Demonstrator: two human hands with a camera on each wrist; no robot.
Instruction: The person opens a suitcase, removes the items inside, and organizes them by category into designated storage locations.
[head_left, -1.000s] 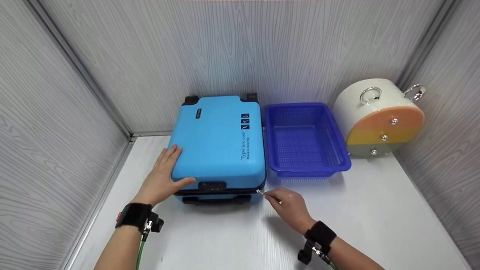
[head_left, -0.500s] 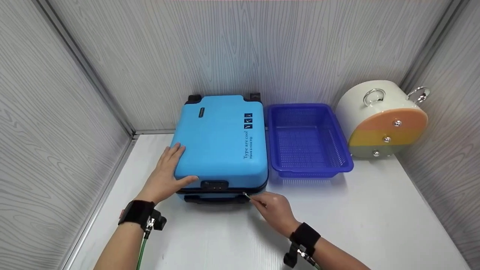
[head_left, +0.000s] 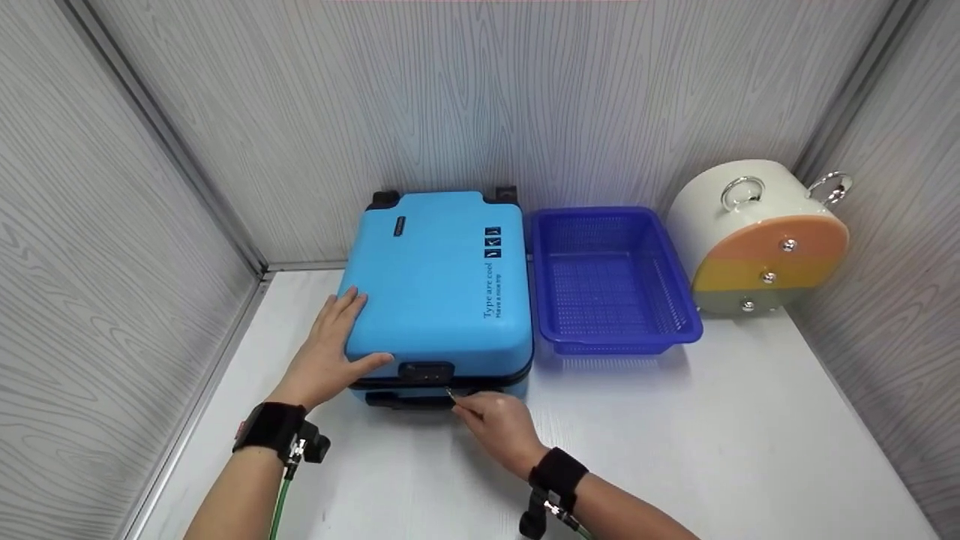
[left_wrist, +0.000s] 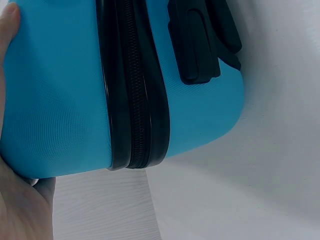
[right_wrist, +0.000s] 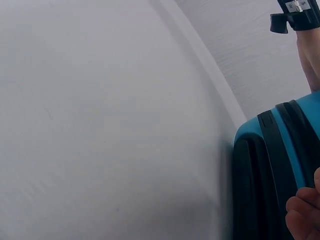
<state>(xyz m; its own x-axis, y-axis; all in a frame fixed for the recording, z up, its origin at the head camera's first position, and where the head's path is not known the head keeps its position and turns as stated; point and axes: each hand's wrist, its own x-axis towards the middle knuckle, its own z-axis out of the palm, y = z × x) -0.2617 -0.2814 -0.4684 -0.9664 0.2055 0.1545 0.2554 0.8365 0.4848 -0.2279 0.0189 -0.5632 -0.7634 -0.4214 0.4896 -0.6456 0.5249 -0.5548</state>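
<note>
A light blue hard-shell suitcase (head_left: 435, 285) lies flat on the white table, its black carry handle (head_left: 409, 401) and lock (head_left: 427, 372) facing me. My left hand (head_left: 322, 364) rests on its near left corner, fingers spread along the side and thumb on top. Between thumb and fingers, my right hand (head_left: 499, 427) pinches a small metal zipper pull (head_left: 450, 393) at the front seam, just right of the lock. Closed zipper teeth (left_wrist: 135, 100) run round the left corner in the left wrist view. Curled right fingertips (right_wrist: 302, 212) show at the edge of the right wrist view.
Against the suitcase's right side stands a blue perforated plastic basket (head_left: 547, 315). Farther right is a cream drum-shaped container (head_left: 705, 195) with a striped front and metal rings. Wood-grain walls (head_left: 450, 90) enclose the table at the back and sides.
My right hand has moved left along the front seam with the zipper pull, from the near right corner to beside the lock. The left hand has kept its place on the suitcase.
</note>
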